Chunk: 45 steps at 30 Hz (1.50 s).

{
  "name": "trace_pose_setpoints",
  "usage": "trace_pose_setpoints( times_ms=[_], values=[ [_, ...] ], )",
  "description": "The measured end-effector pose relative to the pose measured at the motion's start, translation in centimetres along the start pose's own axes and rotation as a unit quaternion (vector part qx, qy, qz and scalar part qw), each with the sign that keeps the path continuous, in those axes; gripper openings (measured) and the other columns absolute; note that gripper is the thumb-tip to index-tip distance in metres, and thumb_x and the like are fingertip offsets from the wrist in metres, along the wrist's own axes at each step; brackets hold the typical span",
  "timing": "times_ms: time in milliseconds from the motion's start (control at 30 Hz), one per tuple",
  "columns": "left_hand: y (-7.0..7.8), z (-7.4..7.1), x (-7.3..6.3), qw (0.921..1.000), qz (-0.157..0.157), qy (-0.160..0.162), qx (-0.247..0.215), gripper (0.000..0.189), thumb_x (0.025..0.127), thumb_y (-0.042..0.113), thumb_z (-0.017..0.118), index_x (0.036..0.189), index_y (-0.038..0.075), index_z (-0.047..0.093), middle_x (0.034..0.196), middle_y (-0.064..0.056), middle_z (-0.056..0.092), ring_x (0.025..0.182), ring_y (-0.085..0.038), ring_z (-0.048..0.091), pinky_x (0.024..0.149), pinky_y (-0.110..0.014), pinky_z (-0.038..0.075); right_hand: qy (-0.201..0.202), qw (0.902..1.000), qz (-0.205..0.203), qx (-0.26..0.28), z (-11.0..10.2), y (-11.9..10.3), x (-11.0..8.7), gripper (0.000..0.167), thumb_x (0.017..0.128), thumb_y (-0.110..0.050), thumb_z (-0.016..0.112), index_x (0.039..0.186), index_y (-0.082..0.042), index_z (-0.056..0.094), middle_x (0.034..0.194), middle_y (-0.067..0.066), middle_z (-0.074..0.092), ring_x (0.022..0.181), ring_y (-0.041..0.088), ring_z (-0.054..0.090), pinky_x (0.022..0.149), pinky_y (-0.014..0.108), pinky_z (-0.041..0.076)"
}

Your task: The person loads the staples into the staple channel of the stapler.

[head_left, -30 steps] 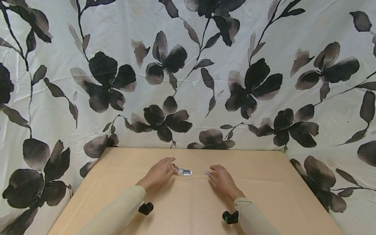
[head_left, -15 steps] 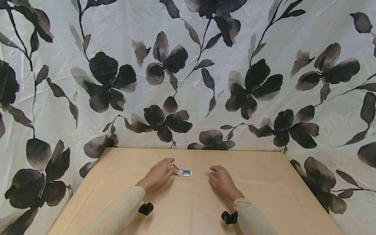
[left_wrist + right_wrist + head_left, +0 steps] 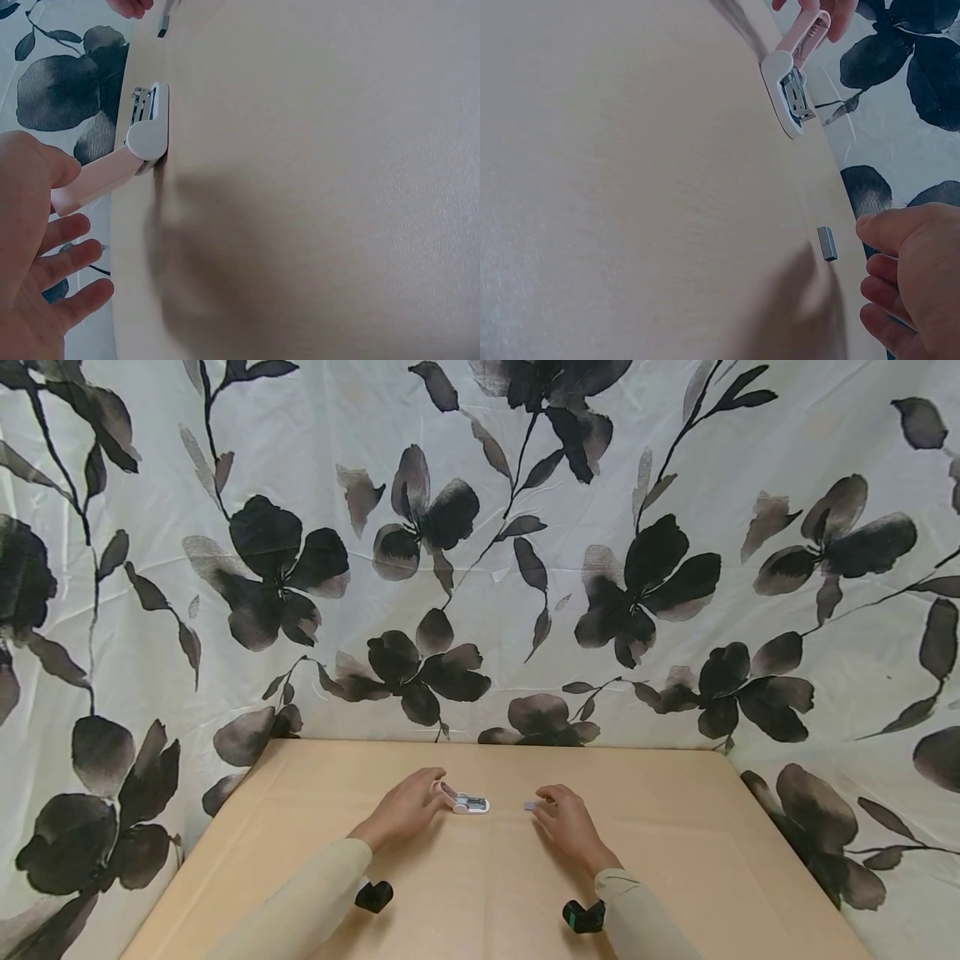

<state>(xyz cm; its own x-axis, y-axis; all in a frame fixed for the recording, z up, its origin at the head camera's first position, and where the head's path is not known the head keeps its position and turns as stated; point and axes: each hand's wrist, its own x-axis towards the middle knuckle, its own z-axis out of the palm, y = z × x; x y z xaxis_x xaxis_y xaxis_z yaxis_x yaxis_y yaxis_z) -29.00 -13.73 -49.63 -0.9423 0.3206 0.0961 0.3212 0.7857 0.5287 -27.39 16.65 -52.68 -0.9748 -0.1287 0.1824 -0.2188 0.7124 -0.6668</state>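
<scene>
A small stapler (image 3: 471, 804) with a white base and a pink top arm stands folded open on the table. Its metal staple channel is exposed. My left hand (image 3: 405, 806) pinches the end of the pink arm (image 3: 97, 178) between thumb and index finger, with the other fingers spread loosely below. To the right of the stapler lies a short grey strip of staples (image 3: 826, 244). Just beside that strip hovers my right hand (image 3: 567, 822), its fingers loosely bent and holding nothing. A gap shows between thumb and strip in the right wrist view.
The light wood-coloured table (image 3: 480, 877) reaches back to a white curtain (image 3: 525, 610) printed with dark flowers. Black wrist cameras (image 3: 373, 896) hang under both sleeves. The far table edge lies close behind the hands.
More of the stapler's pink arm shows than a second ago, tipped slightly further left in my left hand. The right hand and the staple strip stay about where they were.
</scene>
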Motion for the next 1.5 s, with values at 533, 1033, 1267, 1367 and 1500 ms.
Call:
trace_pose_setpoints(
  times_ms=[533, 1033, 1267, 1367, 1500],
  values=[
    [-0.5, 0.5, 0.3, 0.9957, -0.017, 0.003, -0.091, 0.037, 0.102, 0.019, 0.065, 0.135, 0.002, 0.060, 0.135, -0.014, 0.065, 0.127, -0.034, 0.060, 0.111, -0.055, 0.047, 0.018, 0.9993, 0.002, 0.033, 0.4, 1.4, 0.6, 0.024, 0.093, -0.005, 0.074, 0.116, 0.000, 0.071, 0.115, 0.013, 0.070, 0.104, 0.027, 0.066, 0.092, 0.047, 0.058],
    [-0.8, 0.9, 0.4, 0.9949, -0.016, 0.024, -0.096, 0.031, 0.100, 0.016, 0.068, 0.128, 0.003, 0.065, 0.120, -0.008, 0.071, 0.115, -0.026, 0.064, 0.103, -0.050, 0.052, 0.031, 0.9990, -0.010, 0.033, 1.4, 2.3, 0.8, 0.018, 0.091, -0.003, 0.075, 0.108, -0.001, 0.073, 0.106, 0.009, 0.071, 0.094, 0.020, 0.063, 0.083, 0.034, 0.057],
    [-0.9, 0.9, 0.4, 0.9940, -0.013, 0.024, -0.106, 0.026, 0.101, 0.013, 0.067, 0.125, 0.004, 0.065, 0.119, -0.008, 0.070, 0.111, -0.023, 0.065, 0.098, -0.048, 0.055, 0.036, 0.9988, -0.008, 0.033, 1.8, 2.2, 0.9, 0.016, 0.089, -0.003, 0.077, 0.104, -0.002, 0.073, 0.105, 0.010, 0.069, 0.094, 0.021, 0.062, 0.084, 0.038, 0.057],
    [-0.9, 0.8, 0.4, 0.9938, -0.012, 0.024, -0.108, 0.025, 0.101, 0.011, 0.066, 0.125, 0.003, 0.065, 0.120, -0.009, 0.070, 0.111, -0.023, 0.066, 0.098, -0.048, 0.056, 0.033, 0.9989, 0.006, 0.032, 1.9, 2.2, 1.0, 0.016, 0.089, -0.005, 0.078, 0.104, -0.004, 0.074, 0.105, 0.008, 0.067, 0.093, 0.019, 0.060, 0.085, 0.035, 0.056],
    [-0.9, 0.9, 0.4, 0.9932, -0.007, 0.025, -0.114, 0.024, 0.101, 0.008, 0.065, 0.124, 0.002, 0.065, 0.119, -0.010, 0.070, 0.110, -0.024, 0.066, 0.097, -0.048, 0.056, 0.029, 0.9988, 0.020, 0.035, 2.3, 2.5, 1.2, 0.015, 0.088, -0.006, 0.079, 0.103, -0.006, 0.074, 0.104, 0.006, 0.065, 0.093, 0.017, 0.058, 0.087, 0.035, 0.055]
  ],
)
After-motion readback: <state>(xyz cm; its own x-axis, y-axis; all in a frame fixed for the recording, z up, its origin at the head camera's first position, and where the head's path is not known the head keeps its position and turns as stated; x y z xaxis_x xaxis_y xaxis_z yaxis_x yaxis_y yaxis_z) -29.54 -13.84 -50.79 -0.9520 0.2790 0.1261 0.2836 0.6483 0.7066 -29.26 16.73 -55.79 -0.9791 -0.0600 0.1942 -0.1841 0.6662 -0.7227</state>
